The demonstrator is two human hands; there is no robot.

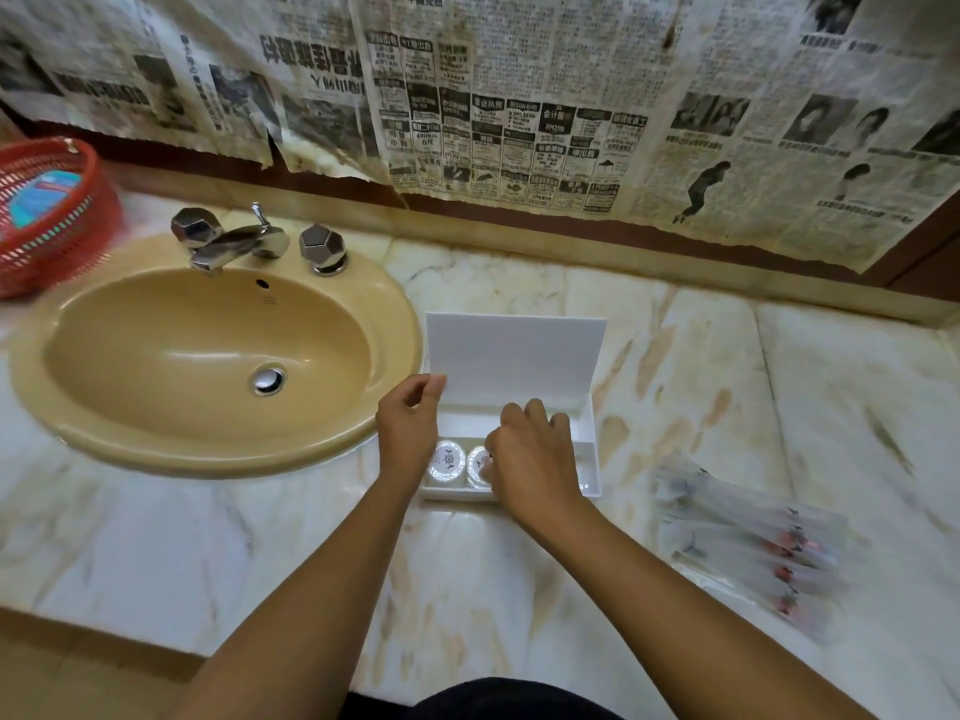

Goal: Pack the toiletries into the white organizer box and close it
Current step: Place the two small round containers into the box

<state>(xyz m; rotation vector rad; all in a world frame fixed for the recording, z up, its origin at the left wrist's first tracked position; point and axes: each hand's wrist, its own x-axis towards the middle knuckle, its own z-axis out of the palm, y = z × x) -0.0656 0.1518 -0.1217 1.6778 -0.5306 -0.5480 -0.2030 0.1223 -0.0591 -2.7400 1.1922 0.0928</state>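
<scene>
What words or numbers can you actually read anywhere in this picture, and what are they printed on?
"RM299": in an advert box on the newspaper sheets covering the wall.
The rest of the newspaper is Chinese print; some sheets hang upside down and it is too small or blurred to read reliably.
Round packets in the white box: a dark emblem only, no readable words.
Clear-wrapped packets on the counter: blurred, unreadable.
Blue pack in the red basket: print blurred.
</scene>
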